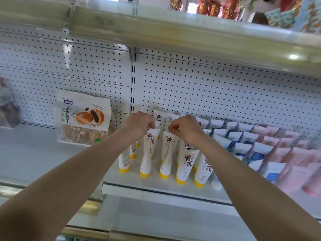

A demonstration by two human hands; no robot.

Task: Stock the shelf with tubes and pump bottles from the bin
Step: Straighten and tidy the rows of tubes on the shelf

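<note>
Several white tubes with yellow caps and dark characters stand cap-down in rows on the white shelf point(156, 186). My left hand point(139, 123) pinches the flat top end of one tube point(148, 152) in the front row. Just to its right, my right hand point(186, 129) pinches the top end of the neighbouring tube point(167, 153). Both tubes stand on the shelf with their caps down. To the right, rows of white-and-blue tubes point(243, 145) and pink tubes point(291, 153) fill the shelf. No bin and no pump bottles are in view.
A bag of buns point(83, 119) leans against the pegboard back wall point(208, 87) left of the tubes. A clear container point(8, 108) stands at the far left. An upper shelf point(173, 32) overhangs, carrying colourful packages.
</note>
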